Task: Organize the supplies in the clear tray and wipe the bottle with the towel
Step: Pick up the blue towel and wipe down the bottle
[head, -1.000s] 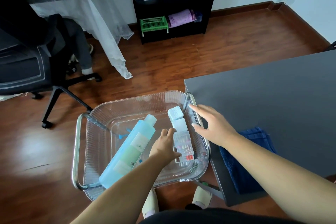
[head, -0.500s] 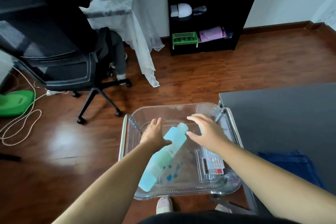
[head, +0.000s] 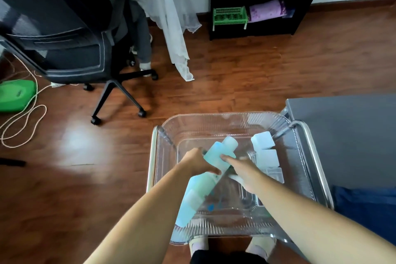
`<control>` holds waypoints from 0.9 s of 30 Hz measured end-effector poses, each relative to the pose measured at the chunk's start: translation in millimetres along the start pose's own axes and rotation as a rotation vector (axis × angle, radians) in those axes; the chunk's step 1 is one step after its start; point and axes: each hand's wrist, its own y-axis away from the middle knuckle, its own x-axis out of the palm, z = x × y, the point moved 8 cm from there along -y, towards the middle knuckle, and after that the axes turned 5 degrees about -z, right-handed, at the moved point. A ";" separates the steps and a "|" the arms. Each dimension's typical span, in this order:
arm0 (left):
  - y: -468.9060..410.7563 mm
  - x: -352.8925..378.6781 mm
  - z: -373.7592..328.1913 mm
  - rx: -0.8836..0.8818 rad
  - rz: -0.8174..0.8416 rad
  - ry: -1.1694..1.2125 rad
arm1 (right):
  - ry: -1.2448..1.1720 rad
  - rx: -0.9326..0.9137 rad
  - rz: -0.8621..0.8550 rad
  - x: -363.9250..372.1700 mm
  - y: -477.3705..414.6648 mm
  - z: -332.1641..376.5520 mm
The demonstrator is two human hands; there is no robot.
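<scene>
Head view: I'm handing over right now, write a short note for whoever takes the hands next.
Left hand: gripping the pale blue bottle on its left side, near the neck.
Right hand: on the bottle's right side; motion blur hides how firm the grip is.
The bottle lies diagonally in the clear tray, cap toward the far wall.
Two pale blue boxes and a clear case sit along the tray's right side.
The blue towel lies on the grey table to the right, untouched.
Done: small supplies lined up on the right.
Left: settle or lift out the bottle, then wipe it with the towel.
</scene>
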 end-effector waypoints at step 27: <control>124.1 -55.4 -25.0 0.218 -0.656 0.550 | 0.576 -0.881 0.137 23.8 122.4 110.1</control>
